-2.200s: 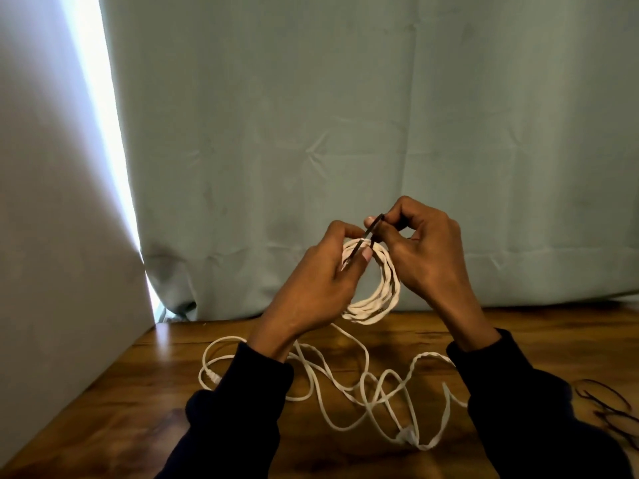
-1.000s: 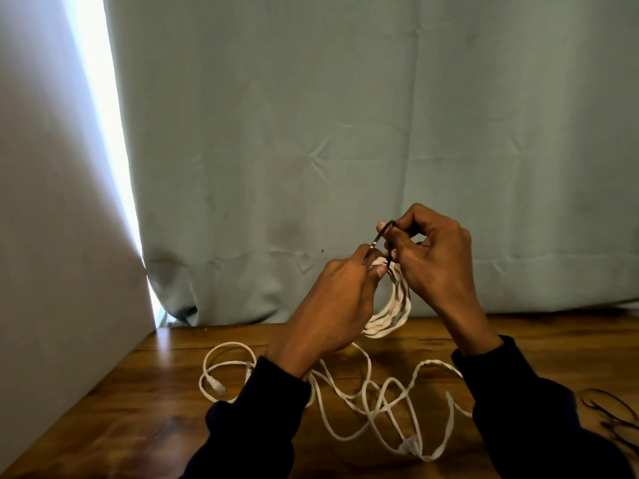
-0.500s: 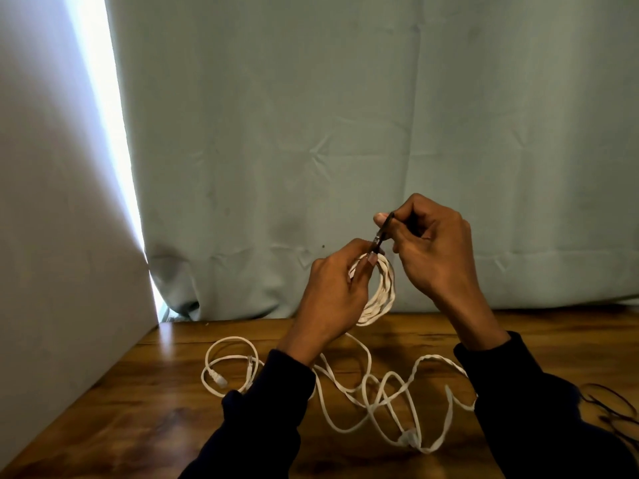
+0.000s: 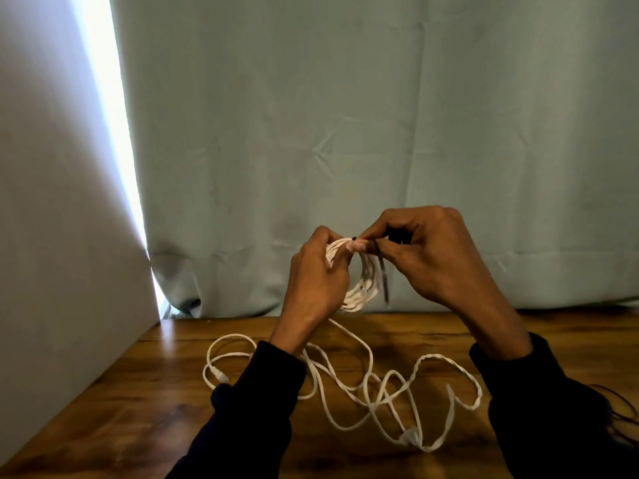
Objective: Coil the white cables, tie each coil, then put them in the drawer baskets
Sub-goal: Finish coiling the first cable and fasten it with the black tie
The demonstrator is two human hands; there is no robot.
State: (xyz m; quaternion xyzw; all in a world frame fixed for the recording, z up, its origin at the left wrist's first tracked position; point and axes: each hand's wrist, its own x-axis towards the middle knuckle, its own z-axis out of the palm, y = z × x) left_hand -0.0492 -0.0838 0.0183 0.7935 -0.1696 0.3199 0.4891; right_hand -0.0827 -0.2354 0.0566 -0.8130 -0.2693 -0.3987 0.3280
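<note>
Loose white cable (image 4: 380, 392): untidy loops on the wooden tabletop (image 4: 138, 409) toward its near edge, between the two dark sleeves; one connector end lies left of the left sleeve, another near the front; not yet coiled, apparently left slack as the next piece of work. Thin dark cords (image 4: 619, 409): at the right edge of the tabletop, partly out of view. White coil (image 4: 363, 288): held up above the middle of the tabletop, clear of the wood, presumably so the tie can pass round the bundle unhindered. Left hand (image 4: 318, 281): fingers curled round the left side of the coil, thumb and forefinger pinching its top to keep the turns together. Right hand (image 4: 435, 257): fingers closed, pinching a dark tie (image 4: 383, 274) at the coil's top; the tie's free end hangs down beside the coil. Tying appears in progress, not finished. Drawer baskets: none visible. Pale green curtain (image 4: 380, 133): behind the far edge of the tabletop.
</note>
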